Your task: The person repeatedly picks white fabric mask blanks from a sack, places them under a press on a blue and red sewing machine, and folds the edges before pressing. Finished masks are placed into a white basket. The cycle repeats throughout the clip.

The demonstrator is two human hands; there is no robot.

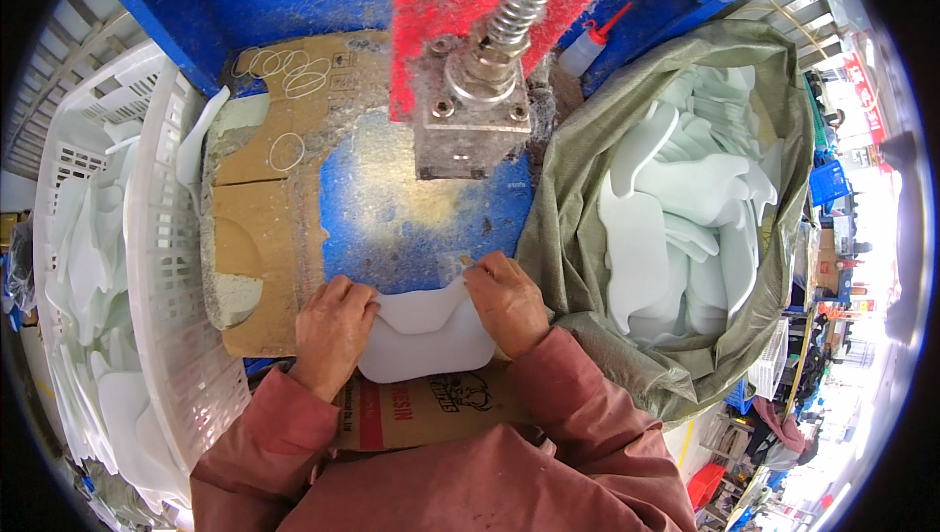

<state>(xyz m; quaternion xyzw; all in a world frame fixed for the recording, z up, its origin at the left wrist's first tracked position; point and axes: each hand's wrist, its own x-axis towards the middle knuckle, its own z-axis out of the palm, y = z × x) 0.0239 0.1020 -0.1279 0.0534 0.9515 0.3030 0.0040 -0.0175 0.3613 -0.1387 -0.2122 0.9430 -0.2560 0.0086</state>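
A curved white foam piece (428, 351) hangs between my hands at the front edge of the blue worktable (392, 229). My left hand (336, 326) is closed on its left upper corner, fingers curled. At the opposite corner, my right hand (507, 305) pinches the same piece. Its upper edge dips in the middle and looks folded over or doubled; I cannot tell which. Just beyond my hands stands the dusty metal machine head (470, 121), mounted on a red frame (421, 13) with a spring on top. The foam piece is apart from it.
On the left, a white plastic basket (162, 268) holds many white foam pieces. A green woven sack (578, 199) on the right is full of similar pieces (685, 189). Cardboard (259, 224) with several thin rings (287, 151) lies left of the machine. A red-tipped bottle (583, 50) stands behind.
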